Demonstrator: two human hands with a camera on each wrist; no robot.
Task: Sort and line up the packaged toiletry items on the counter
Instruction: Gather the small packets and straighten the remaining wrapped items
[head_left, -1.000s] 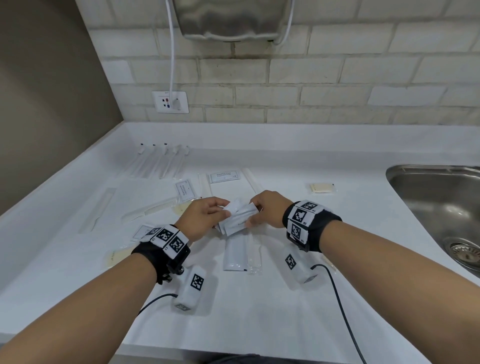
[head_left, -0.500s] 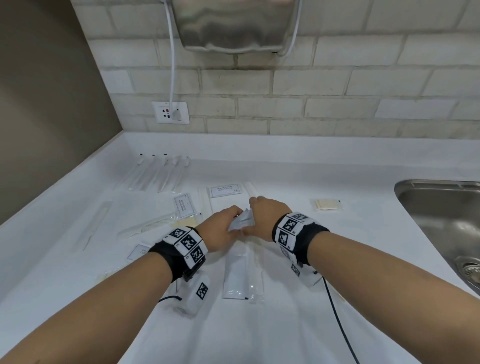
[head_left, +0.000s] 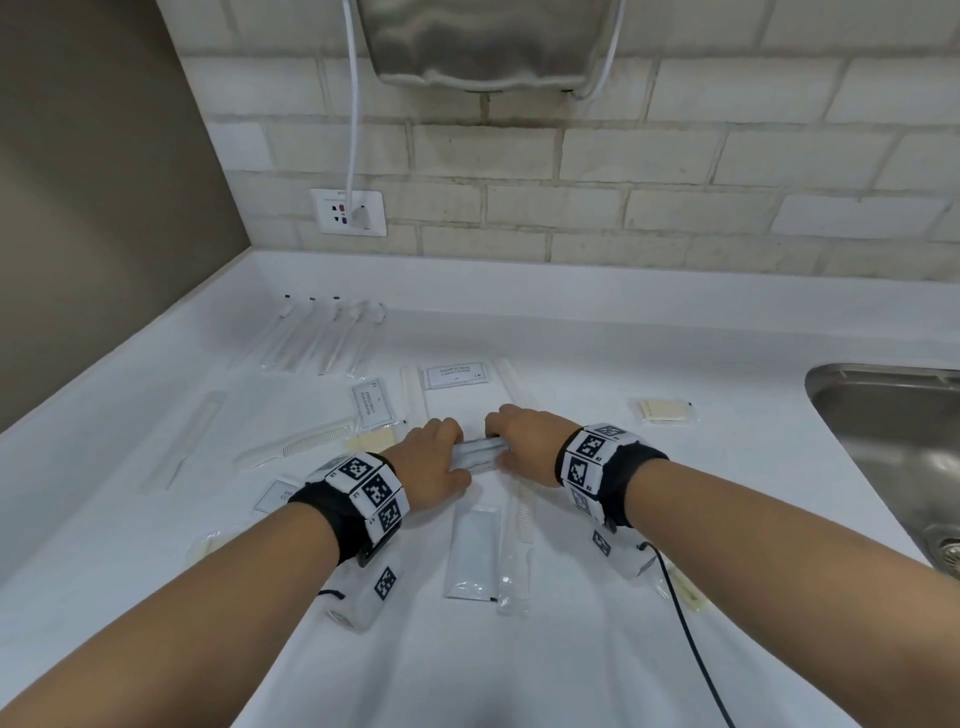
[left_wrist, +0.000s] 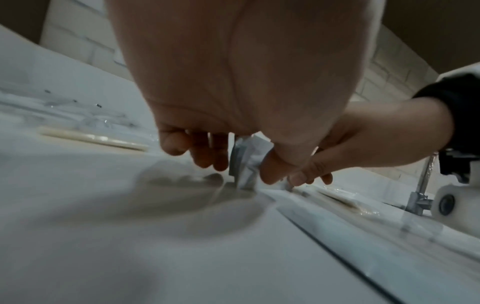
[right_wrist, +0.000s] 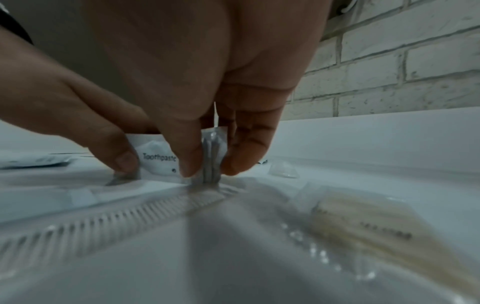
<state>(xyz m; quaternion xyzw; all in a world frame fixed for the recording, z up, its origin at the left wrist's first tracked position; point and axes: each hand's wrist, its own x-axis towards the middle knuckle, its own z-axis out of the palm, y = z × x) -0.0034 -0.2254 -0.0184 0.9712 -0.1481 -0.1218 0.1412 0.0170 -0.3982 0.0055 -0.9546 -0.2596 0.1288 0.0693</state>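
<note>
Looking down from the head camera, I've got a flat sachet (head_left: 471, 552) lying nearest on the white counter (head_left: 571, 649), with a wrapped comb (head_left: 519, 540) just beside it on the right. A little further out, both hands meet over a small stack of toothpaste packets (head_left: 478, 453) stood on edge on the counter. My left hand (head_left: 434, 462) has its thumb and fingers curled in, pinching the left end of the stack; my right hand (head_left: 522, 441) pinches the right end the same way. On the right wrist camera the packets (right_wrist: 166, 162) read "Toothpaste", thumb in front, fingers (right_wrist: 246, 148) behind. On the left wrist camera the stack (left_wrist: 246, 162) touches the counter under the fingertips. Off to the left lies another comb (head_left: 306, 448). Beyond the hands sit a shampoo sachet (head_left: 454, 376) and, far left, a row of wrapped toothbrushes (head_left: 322, 338). Right of all this, a sink (head_left: 893, 441). On the brick wall, a socket (head_left: 349, 212).
</note>
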